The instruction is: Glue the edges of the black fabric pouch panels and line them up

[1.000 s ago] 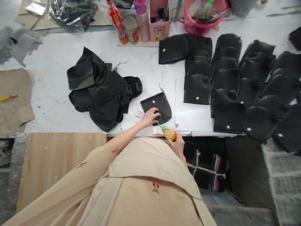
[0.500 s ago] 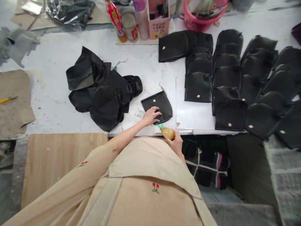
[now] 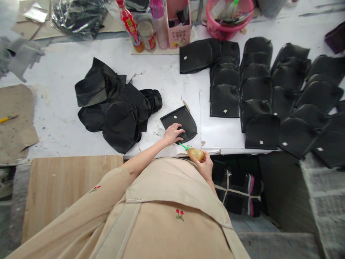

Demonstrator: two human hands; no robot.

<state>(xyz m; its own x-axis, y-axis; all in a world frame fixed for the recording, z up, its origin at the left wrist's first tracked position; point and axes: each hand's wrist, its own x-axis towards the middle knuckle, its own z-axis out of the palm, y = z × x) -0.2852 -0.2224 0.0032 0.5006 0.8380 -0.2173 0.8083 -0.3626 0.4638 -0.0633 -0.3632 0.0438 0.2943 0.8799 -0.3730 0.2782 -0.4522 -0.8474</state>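
Near the table's front edge lies a black leather-like pouch piece (image 3: 188,120) with a rounded end and a small white diamond mark. My left hand (image 3: 174,134) rests on its lower part, fingers spread and pressing on the surface. In my right hand (image 3: 206,164) is a squeeze bottle of yellowish glue (image 3: 196,154) with a green nozzle. Its tip points left, at the pouch's lower edge just below my left fingers; whether it touches is too small to tell. A loose heap of similar black pieces (image 3: 118,118) lies to the left.
Overlapping rows of black pouches (image 3: 256,86) cover the right side. Along the back stand a red-labelled bottle (image 3: 130,27), a jar (image 3: 147,34), a pink box (image 3: 178,34) and a pink basket (image 3: 229,28). A yellow cutter (image 3: 8,118) lies on cardboard (image 3: 16,133) at far left.
My right hand and the glue bottle have shifted slightly right and down, the nozzle drawing a little along the pouch's edge. My left hand stays on the pouch. The view has shifted slightly.
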